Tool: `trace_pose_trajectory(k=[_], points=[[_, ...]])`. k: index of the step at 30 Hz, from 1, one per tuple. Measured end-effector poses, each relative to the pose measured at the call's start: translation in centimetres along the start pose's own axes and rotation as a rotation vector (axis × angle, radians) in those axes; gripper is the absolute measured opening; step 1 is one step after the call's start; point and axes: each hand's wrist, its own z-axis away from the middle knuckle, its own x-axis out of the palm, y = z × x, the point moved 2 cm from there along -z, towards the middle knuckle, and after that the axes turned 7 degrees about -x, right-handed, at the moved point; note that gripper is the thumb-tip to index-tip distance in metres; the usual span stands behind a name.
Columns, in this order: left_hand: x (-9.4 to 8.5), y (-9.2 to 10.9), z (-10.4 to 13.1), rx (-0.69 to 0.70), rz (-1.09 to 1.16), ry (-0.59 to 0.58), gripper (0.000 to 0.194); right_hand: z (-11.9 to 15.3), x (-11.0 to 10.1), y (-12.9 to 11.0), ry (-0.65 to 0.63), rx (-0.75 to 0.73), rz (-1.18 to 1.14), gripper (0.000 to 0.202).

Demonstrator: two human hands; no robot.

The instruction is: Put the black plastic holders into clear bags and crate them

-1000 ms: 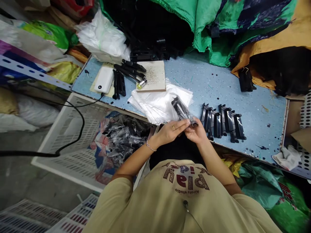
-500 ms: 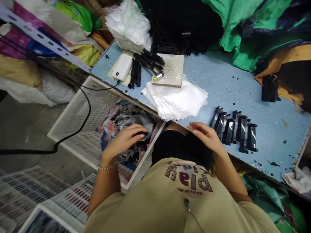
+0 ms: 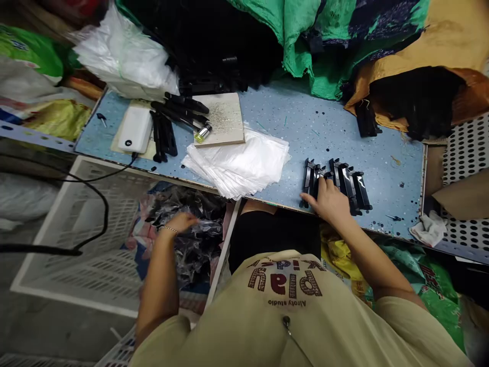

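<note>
My left hand (image 3: 182, 222) is over the white crate (image 3: 86, 295), above black parts in clear bags (image 3: 194, 244). Its fingers are smeared by motion, and whether they hold anything cannot be told. On the blue table (image 3: 290, 120), my right hand (image 3: 330, 201) touches a row of glossy black plastic parts (image 3: 347, 181), thumb spread to the left and fingertips over the parts. A fan of clear plastic bags (image 3: 248, 160) lies left of that row, partly under a pale square board (image 3: 225, 114).
At the table's left are a white power bank (image 3: 135, 127) with a cable, several black pieces (image 3: 163, 135) and stacked plastic bags (image 3: 126, 56). Green sacking (image 3: 298, 30) and an orange sack (image 3: 405, 46) with black contents line the back.
My right hand has moved from the table edge onto the black parts. My left hand no longer has the bagged dark piece by its fingers. The view has shifted right.
</note>
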Motion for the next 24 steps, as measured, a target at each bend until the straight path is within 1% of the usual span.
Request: trace_pose_trajectory(k=[1,2,3,4,5,6,7,8,9,10,11,12,13,15,17,18,20,21,24], points=[[0.5,1.0,-0.4,0.022,0.023,-0.024,0.036,-0.2,0.6,-0.4,0.003,-0.015,0.031,0.085],[1.3,2.5,-1.0,0.069,0.044,-0.055,0.033,-0.4,1.1,-0.9,0.009,-0.046,0.047,0.086],[2.3,4.3,-1.9,0.138,0.059,-0.07,0.031,-0.7,1.5,-1.4,0.016,-0.079,0.054,0.084],[3.4,6.5,-3.0,0.239,0.057,-0.077,0.028,-0.9,1.8,-1.9,0.021,-0.106,0.053,0.081],[4.6,8.8,-4.2,0.351,0.009,-0.014,0.024,-1.0,2.0,-2.1,0.02,-0.121,0.046,0.078],[5.7,11.0,-5.5,0.434,-0.067,0.158,0.019,-1.1,2.1,-2.1,0.016,-0.121,0.035,0.075],[6.7,12.9,-6.9,0.467,-0.166,0.314,0.014,-1.1,2.0,-2.0,0.008,-0.109,0.016,0.071],[7.8,14.4,-8.2,0.461,-0.278,0.39,0.01,-1.1,1.9,-1.6,-0.002,-0.088,-0.017,0.067],[8.5,15.4,-9.5,0.435,-0.364,0.426,0.005,-1.2,1.7,-1.2,-0.009,-0.064,-0.072,0.063],[9.0,16.0,-10.5,0.407,-0.41,0.429,0.004,-1.3,1.6,-0.6,-0.011,-0.041,-0.162,0.058],[9.2,16.1,-11.4,0.389,-0.409,0.404,0.009,-1.5,1.5,-0.1,-0.007,-0.02,-0.298,0.054],[9.0,15.9,-12.0,0.384,-0.354,0.369,0.013,-1.8,1.5,0.2,0.001,-0.002,-0.482,0.052],[8.6,15.5,-12.3,0.382,-0.25,0.337,0.014,-2.2,1.6,0.4,0.015,0.019,-0.703,0.051],[7.4,14.5,-12.7,0.365,0.031,0.264,0.012,-3.2,2.1,0.2,0.043,0.075,-1.185,0.048],[6.4,13.7,-12.7,0.313,0.286,0.188,0.014,-4.4,2.4,-1.0,0.043,0.135,-1.593,0.044],[6.1,13.5,-12.7,0.289,0.372,0.153,0.015,-4.9,2.5,-1.8,0.028,0.155,-1.747,0.041],[6.0,13.5,-12.7,0.263,0.456,0.11,0.016,-6.0,2.2,-3.6,-0.02,0.166,-1.972,0.038],[6.1,13.5,-12.7,0.256,0.471,0.107,0.016,-6.5,2.0,-4.5,-0.036,0.163,-2.054,0.037],[6.7,13.7,-12.9,0.269,0.477,0.15,0.013,-8.4,1.7,-6.8,-0.037,0.173,-2.212,0.035]])
